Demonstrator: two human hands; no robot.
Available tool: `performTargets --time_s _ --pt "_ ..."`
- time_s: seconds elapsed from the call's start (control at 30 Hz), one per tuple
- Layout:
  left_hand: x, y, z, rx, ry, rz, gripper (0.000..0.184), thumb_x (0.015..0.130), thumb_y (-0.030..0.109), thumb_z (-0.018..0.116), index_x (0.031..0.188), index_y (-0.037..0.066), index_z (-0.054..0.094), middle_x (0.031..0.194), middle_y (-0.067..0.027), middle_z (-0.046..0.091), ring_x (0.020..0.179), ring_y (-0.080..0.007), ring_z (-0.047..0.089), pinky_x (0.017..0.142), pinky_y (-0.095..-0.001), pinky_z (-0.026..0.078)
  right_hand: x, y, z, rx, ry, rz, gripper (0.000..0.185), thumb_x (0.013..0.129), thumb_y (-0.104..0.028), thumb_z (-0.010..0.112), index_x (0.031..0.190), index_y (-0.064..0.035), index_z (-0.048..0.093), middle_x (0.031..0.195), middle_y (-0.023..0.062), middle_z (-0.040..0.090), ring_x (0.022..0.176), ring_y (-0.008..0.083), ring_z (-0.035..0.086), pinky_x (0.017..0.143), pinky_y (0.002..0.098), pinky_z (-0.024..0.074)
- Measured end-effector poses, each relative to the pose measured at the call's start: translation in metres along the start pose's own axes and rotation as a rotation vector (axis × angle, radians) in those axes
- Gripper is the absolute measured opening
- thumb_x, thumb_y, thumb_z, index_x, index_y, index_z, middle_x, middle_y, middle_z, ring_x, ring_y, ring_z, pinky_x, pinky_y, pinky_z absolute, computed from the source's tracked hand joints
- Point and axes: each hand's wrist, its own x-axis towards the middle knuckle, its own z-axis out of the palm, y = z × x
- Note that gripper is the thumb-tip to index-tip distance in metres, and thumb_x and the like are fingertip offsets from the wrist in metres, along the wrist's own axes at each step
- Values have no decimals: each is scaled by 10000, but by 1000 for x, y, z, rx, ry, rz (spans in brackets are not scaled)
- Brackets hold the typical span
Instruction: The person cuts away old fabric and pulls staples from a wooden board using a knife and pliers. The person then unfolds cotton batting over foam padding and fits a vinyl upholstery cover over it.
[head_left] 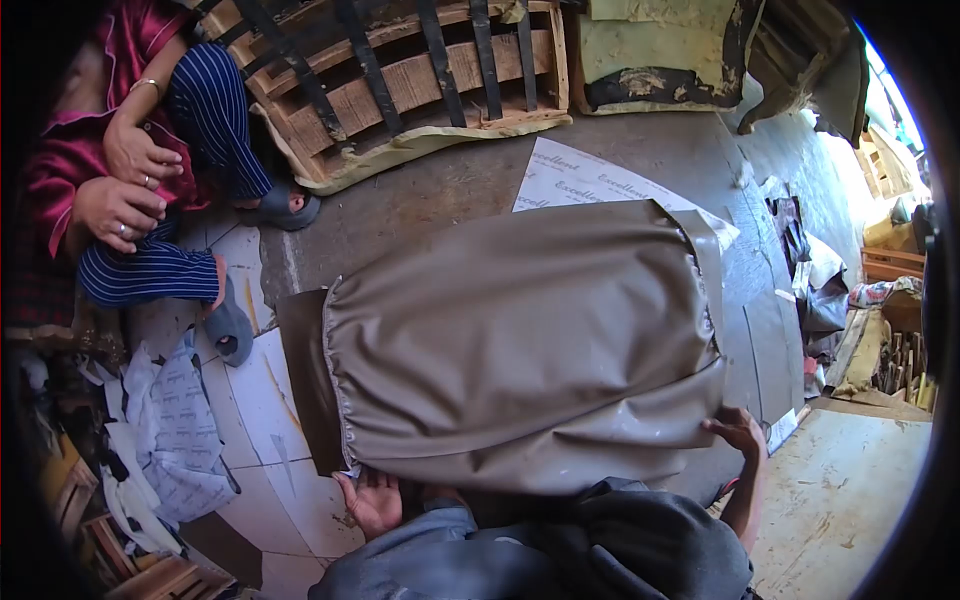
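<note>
A large piece of brown leatherette (520, 330), gathered along stitched seams at its left and right ends, lies spread in front of me. My left hand (372, 503) is at its near left corner, palm up, thumb held apart from the fingers. Those fingertips reach the near edge, where the material partly hides them. At the near right corner, my right hand (738, 432) has its fingers curled at the leatherette's edge. A darker brown flap (308, 380) sticks out past the left seam.
A seated person's hands (130, 190) rest on their lap at upper left. A wooden frame with black straps (400, 75) stands at the back. Printed white sheeting (585, 180) lies beyond the leatherette. Scraps (180, 430) are piled left; a pale board (840, 500) is on the right.
</note>
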Motion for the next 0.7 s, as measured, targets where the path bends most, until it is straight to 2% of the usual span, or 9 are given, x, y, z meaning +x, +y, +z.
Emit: performTargets --time_s 0.07,0.13,0.2,0.23,0.37,0.43,0.5,0.53,0.7 --pt "11 5 -4 49 -157 -79 708 866 604 673 1343 115 486 1293 -37 554 1236 -201 488 1077 -434 345 15 -7 4 268 47 -9 686 864 -585 670 1174 27 683 1026 138 719 961 217 660 872 381 505" --pt "-9 8 33 60 -156 -52 695 848 604 694 1301 103 530 1275 -39 575 1209 -207 504 1067 -442 358 28 -11 22 527 78 -18 718 888 -605 635 1208 38 663 1064 136 709 981 227 655 886 390 501" --pt "-13 5 41 49 -214 -4 674 842 583 714 1289 106 552 1277 -31 590 1214 -210 512 1056 -448 375 57 -3 39 823 135 167 777 913 -634 586 1266 57 618 1123 150 682 1011 243 641 899 386 497" --pt "-12 4 34 45 -220 -11 674 842 583 714 1289 106 552 1277 -31 590 1214 -210 512 1056 -448 375 52 -12 38 742 149 334 802 903 -651 586 1290 50 603 1163 182 669 1037 266 644 920 386 499" --pt "-13 8 27 105 -241 -210 590 882 523 701 1302 139 544 1338 -13 565 1220 -203 506 1048 -433 369 24 -44 40 851 145 409 811 904 -646 588 1339 38 564 1251 199 641 1109 304 638 971 409 494" --pt "-31 0 60 186 -242 -13 503 916 472 688 1253 119 566 1278 -20 603 1167 -196 535 1004 -410 388 22 -33 48 900 153 450 786 912 -624 594 1353 26 556 1274 200 633 1127 315 635 985 420 493" --pt "-23 -3 60 293 -203 117 479 930 442 682 1247 104 562 1256 -37 605 1152 -192 535 994 -393 387 41 -1 62 1205 -3 244 721 931 -572 607 1369 -3 545 1280 193 632 1117 316 643 980 445 499" --pt "-19 -4 58 402 -150 254 456 944 412 676 1242 89 558 1235 -53 607 1137 -188 535 983 -377 386 46 1 62 1344 43 241 622 941 -453 653 1368 -15 539 1242 172 652 1072 298 659 954 438 515" --pt "-26 9 80 733 -55 493 351 981 283 636 1213 34 547 1188 -89 599 1098 -172 533 959 -344 404 49 -7 62 1408 141 29 513 924 -265 676 1364 -35 543 1207 138 663 1054 264 657 970 440 515"
